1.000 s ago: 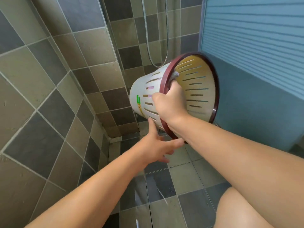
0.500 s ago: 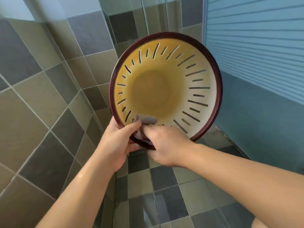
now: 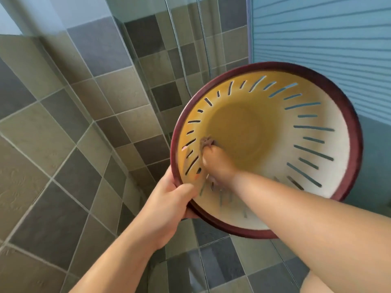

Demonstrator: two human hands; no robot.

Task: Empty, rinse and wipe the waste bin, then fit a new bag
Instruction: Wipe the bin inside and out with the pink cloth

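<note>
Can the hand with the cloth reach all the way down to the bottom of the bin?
Probably yes. The right hand holding the cloth is already deep inside the bin, near the bottom. The mouth is wide and nothing blocks it, while the left hand grips the rim.

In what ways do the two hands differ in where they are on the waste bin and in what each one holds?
The left hand grips the bin's dark red rim from outside, at its lower left; the right hand reaches inside the waste bin. The left hand holds only the bin, while the right hand holds a small greyish cloth against the inner wall. The left hand looks sharp; the right is blurred. Both are bare.
</note>
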